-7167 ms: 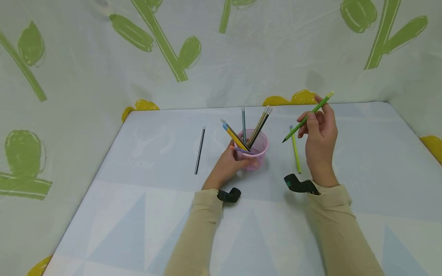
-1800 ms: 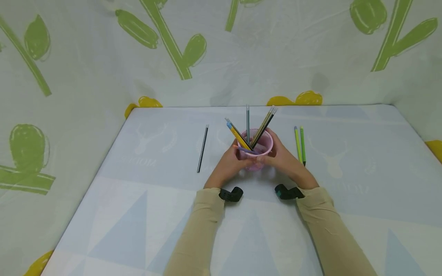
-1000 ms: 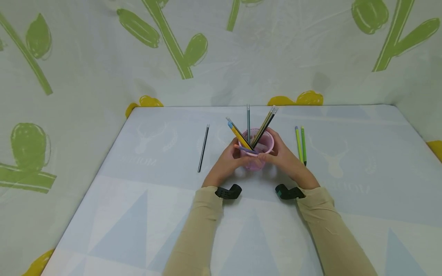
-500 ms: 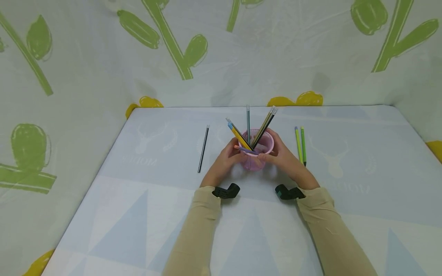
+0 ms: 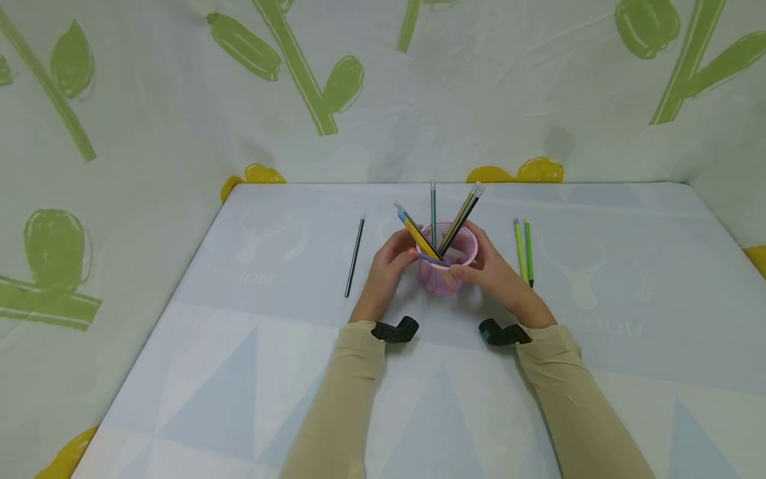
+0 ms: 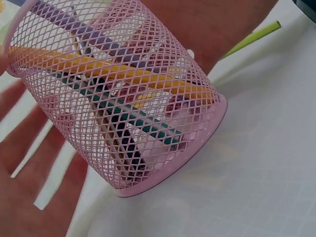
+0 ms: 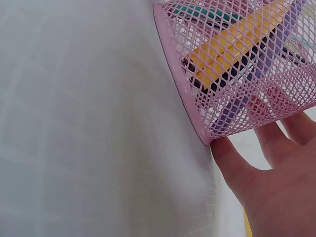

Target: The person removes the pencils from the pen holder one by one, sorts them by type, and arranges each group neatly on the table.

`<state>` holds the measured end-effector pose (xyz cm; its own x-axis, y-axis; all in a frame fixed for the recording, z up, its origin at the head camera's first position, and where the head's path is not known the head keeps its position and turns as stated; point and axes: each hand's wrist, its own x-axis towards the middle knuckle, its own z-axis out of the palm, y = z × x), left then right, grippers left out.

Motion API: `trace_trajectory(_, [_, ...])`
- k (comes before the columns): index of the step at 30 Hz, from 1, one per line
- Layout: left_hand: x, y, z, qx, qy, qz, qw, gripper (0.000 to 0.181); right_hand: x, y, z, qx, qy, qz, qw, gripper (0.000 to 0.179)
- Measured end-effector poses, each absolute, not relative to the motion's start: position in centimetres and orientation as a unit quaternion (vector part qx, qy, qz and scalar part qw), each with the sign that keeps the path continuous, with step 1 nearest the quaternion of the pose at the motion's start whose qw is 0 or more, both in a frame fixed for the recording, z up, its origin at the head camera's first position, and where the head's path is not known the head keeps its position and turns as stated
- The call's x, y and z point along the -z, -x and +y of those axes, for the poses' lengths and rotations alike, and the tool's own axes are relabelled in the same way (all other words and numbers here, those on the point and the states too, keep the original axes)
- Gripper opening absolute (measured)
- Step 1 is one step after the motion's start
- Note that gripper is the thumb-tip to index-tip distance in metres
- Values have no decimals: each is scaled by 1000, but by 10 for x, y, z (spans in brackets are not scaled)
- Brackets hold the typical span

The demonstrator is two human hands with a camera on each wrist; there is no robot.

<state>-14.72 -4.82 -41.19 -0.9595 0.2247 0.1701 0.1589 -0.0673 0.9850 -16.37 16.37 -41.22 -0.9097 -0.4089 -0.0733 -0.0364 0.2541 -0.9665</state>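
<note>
A pink mesh pencil cup (image 5: 441, 278) stands mid-table with several pencils in it, among them a yellow one with a blue end (image 5: 413, 231), a teal one (image 5: 433, 203) and a purple one (image 5: 432, 259) low across the rim. My right hand (image 5: 499, 276) holds the cup's right side, thumb at the near rim; its fingers (image 7: 271, 140) reach round the mesh in the right wrist view. At the left rim is my left hand (image 5: 385, 273), thumb by the purple pencil's orange end, fingers loosely bent. In the left wrist view, pencil points rest near the cup's bottom (image 6: 173, 170).
A black pencil (image 5: 355, 255) lies left of the cup. To the right, a yellow-green pencil (image 5: 520, 249) and a green pencil (image 5: 529, 253) lie side by side beyond my right wrist. The table's far edge (image 5: 371, 183) meets a patterned cloth backdrop.
The green pencil, earlier in my right hand, now lies beside the yellow-green one. My right hand came to the cup; my left hand has loosened from its side, thumb shifting up towards the rim.
</note>
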Motion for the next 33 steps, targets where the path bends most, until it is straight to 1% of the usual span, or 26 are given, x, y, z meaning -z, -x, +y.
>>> trace_trajectory(4, [411, 147, -45, -739, -118, 664, 7, 38, 413, 165, 164, 589, 145, 780, 154, 81])
trace_trajectory(9, [407, 147, -41, -736, -123, 666, 3, 38, 413, 166, 165, 588, 148, 781, 150, 81])
trace_trajectory(16, [405, 146, -40, -734, -124, 668, 5, 34, 412, 166, 164, 584, 142, 784, 156, 83])
trace_trajectory(19, [414, 151, -40, -737, -133, 663, 0, 33, 413, 165, 164, 589, 142, 780, 158, 83])
trace_trajectory(22, [415, 152, -41, -733, -139, 666, 0, 35, 413, 166, 165, 592, 146, 777, 156, 82])
trace_trajectory(26, [407, 147, -44, -735, -125, 667, 4, 37, 414, 166, 164, 592, 145, 777, 158, 82])
trace_trajectory(33, [405, 147, -46, -749, -114, 652, 7, 35, 413, 165, 164, 596, 144, 774, 157, 83])
